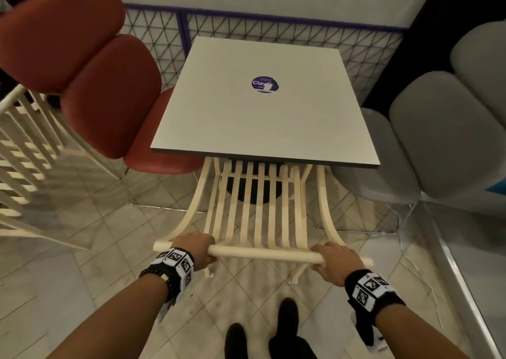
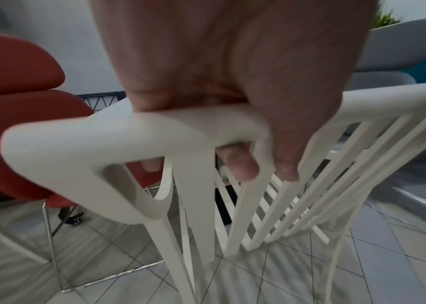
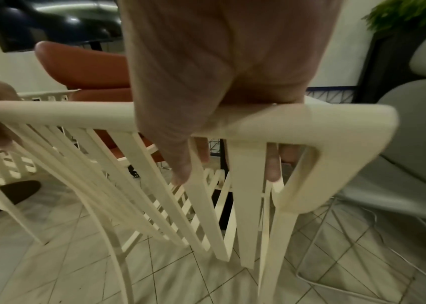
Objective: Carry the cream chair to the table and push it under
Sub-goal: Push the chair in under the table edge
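Note:
The cream slatted chair (image 1: 260,210) stands on the tiled floor in front of me, its seat part way beneath the near edge of the grey square table (image 1: 262,117). My left hand (image 1: 198,249) grips the left end of the chair's top rail (image 2: 154,131), fingers curled under it. My right hand (image 1: 332,260) grips the right end of the same rail (image 3: 284,121), fingers wrapped round behind it. In both wrist views the back slats fan down toward the floor. The front legs are hidden under the table.
A red padded chair (image 1: 90,65) stands left of the table, a grey padded chair (image 1: 438,134) to its right. Another cream slatted chair (image 1: 24,150) is at far left. A wire fence (image 1: 273,29) backs the table. My dark shoes (image 1: 273,328) stand behind the chair.

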The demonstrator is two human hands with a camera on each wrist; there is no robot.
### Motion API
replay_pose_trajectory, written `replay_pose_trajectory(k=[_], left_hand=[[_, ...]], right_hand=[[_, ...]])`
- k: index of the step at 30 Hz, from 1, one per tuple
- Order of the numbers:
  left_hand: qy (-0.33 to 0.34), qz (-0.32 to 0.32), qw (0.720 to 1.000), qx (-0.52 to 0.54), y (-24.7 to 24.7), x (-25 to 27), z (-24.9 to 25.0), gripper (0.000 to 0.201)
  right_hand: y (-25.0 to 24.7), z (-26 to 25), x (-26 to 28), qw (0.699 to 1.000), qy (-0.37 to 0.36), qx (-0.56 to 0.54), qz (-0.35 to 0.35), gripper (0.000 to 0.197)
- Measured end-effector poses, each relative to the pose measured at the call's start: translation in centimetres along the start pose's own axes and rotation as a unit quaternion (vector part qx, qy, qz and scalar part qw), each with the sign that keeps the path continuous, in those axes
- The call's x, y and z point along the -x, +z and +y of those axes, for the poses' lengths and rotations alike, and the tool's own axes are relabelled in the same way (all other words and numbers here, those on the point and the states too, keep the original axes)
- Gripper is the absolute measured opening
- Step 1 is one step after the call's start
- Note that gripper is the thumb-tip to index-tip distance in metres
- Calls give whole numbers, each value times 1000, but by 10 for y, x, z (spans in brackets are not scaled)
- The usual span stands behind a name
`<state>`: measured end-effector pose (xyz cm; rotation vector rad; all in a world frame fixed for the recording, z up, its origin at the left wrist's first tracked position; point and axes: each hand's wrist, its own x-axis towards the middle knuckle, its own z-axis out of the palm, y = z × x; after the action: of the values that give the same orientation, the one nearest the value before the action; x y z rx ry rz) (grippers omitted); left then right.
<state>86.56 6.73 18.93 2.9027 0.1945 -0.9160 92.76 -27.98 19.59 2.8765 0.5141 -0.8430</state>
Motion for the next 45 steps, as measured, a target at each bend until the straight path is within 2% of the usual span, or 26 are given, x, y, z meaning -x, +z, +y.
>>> replay_pose_trajectory(k=[4, 16, 22, 45], left_hand=[[-16, -13, 1000, -12, 6, -11, 0, 39], [-35, -9, 999, -33, -5, -24, -9, 41], [-18, -7, 999, -30, 0, -28, 6, 35], [-12, 14, 999, -35, -8, -36, 3, 31]], right_hand=[[-2, -3, -12, 999, 21, 29, -37, 43], [-10, -10, -20, 1000, 16, 22, -13, 46], [-18, 4, -21, 999, 33, 22, -15, 43], [-15, 2, -32, 998, 46, 29, 11, 43]])
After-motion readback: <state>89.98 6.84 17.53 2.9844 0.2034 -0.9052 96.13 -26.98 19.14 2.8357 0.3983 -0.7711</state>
